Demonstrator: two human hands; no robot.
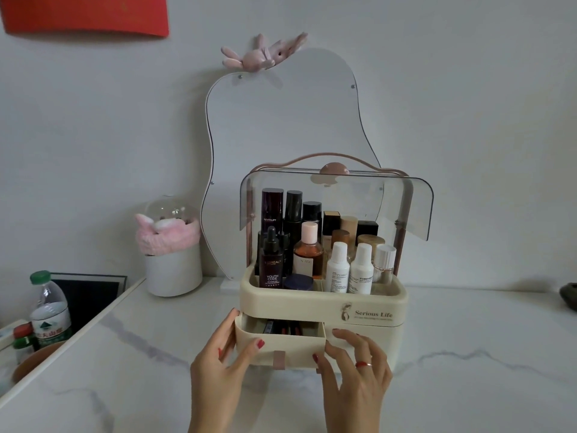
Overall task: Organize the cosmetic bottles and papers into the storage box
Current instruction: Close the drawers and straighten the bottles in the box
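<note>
A cream storage box [368,300] with raised clear lid flaps stands on the marble table. Its upper tray holds several cosmetic bottles [335,267], dark ones at left, white ones at right. The left lower drawer [279,342] is pulled partly out, with dark slim items inside. My left hand [223,354] touches the drawer's left front corner, thumb on its face. My right hand [352,367] touches the drawer's right front edge, fingers loosely bent, a red ring on one finger. No papers are visible.
A wavy mirror [281,126] leans on the wall behind the box. A white cup with a pink headband [171,254] stands at left. Water bottles [50,310] sit beyond the table's left edge. A dark object [568,295] lies at far right.
</note>
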